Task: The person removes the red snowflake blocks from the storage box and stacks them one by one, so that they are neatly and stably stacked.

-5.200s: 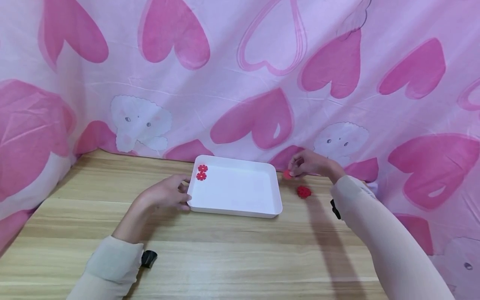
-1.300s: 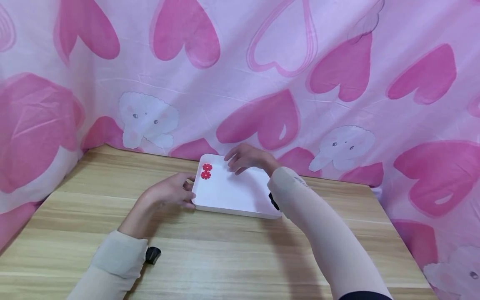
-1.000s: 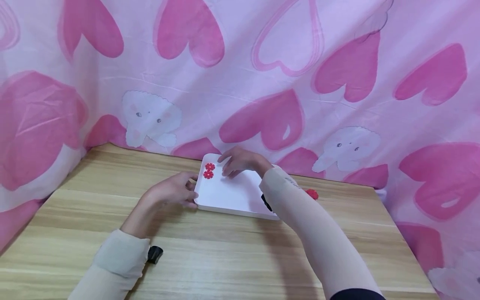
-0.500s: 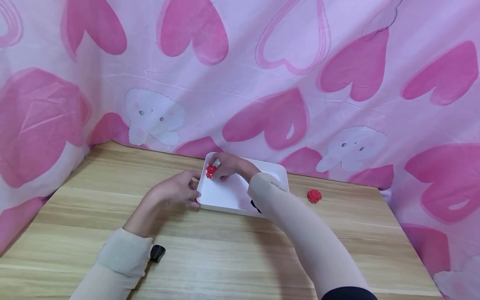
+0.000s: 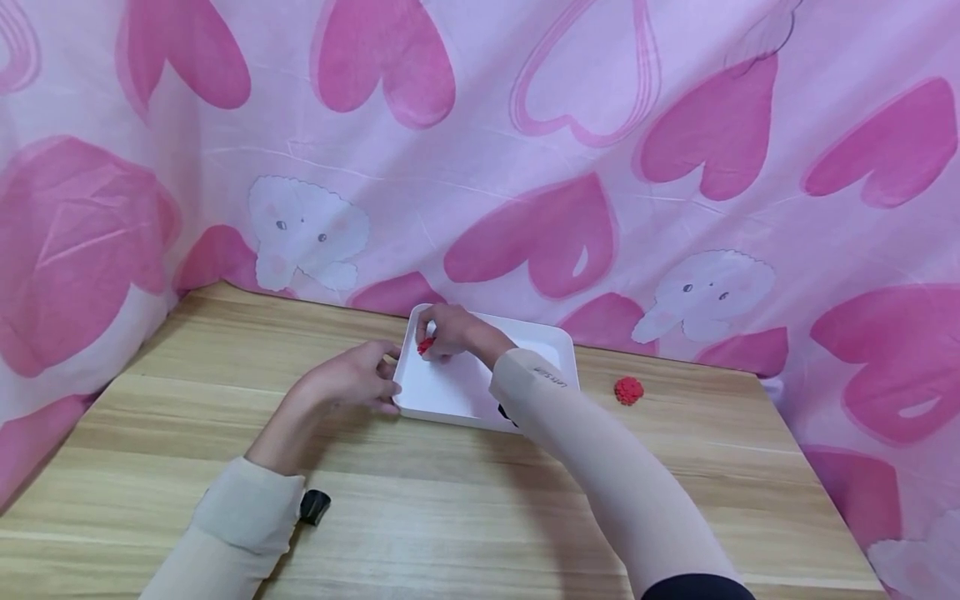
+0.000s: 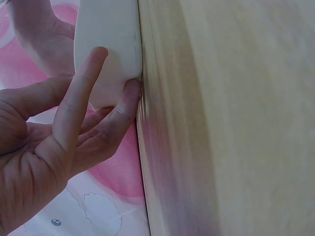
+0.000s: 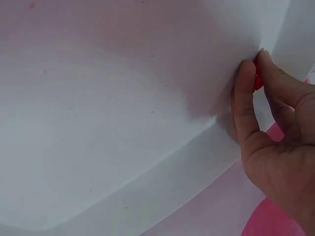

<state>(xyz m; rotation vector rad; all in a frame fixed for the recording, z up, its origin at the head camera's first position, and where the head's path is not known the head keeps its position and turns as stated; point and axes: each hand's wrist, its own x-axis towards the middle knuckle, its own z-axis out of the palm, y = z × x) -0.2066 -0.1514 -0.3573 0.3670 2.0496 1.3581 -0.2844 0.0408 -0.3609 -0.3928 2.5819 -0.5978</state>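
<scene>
A shallow white tray (image 5: 465, 408) sits on the wooden table. My left hand (image 5: 352, 379) is at its left end, fingertips against the outer wall; in the left wrist view, the fingers (image 6: 74, 105) reach the tray wall (image 6: 110, 54) low over the tabletop. Inside the tray, near its back left corner, my right hand (image 5: 453, 332) pinches a red flower-shaped disc (image 7: 258, 78) between thumb and fingertips. Red shows at those fingertips in the head view, where the hand partly covers the other red discs (image 5: 424, 347).
Several red flower-shaped discs lie in a small pile (image 5: 628, 391) on the table (image 5: 420, 517), right of the tray. A pink curtain with hearts (image 5: 525, 233) hangs along the table's back edge.
My right hand went from right of the tray, with a red disc, to the tray's back left corner, by the two discs lying there. My left hand stayed at the left end.
</scene>
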